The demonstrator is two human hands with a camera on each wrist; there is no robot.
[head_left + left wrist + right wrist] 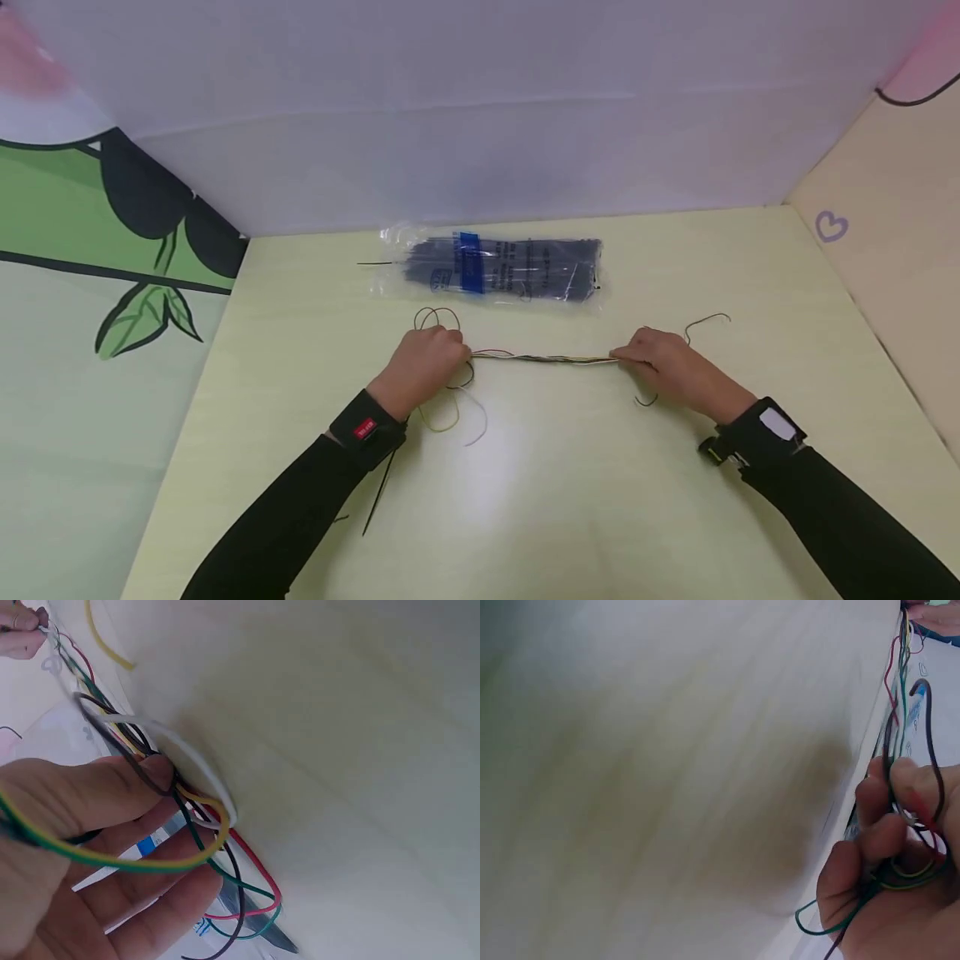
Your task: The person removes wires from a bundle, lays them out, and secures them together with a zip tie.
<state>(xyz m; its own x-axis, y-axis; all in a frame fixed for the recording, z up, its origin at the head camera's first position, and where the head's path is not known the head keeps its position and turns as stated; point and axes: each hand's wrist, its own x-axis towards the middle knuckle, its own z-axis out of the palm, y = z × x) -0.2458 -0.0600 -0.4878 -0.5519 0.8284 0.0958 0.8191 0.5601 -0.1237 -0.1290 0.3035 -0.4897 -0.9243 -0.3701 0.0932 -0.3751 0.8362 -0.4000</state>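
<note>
A bundle of thin coloured wires [543,358] stretches between my two hands above the table. My left hand [431,362] pinches its left end between thumb and fingers; loose loops of white, yellow, green, red and black wire [259,870] stick out around that hand. At the other end, my right hand [667,367] grips the bundle with curled fingers. Dark wire ends poke out above and below it, and in the right wrist view a green wire loop [810,930] hangs beside the fingers.
Behind the hands lies a clear plastic bag of dark zip ties [502,267] with a blue band. One dark strip [378,492] lies by the left forearm. The pale table [570,517] meets a wall at the back.
</note>
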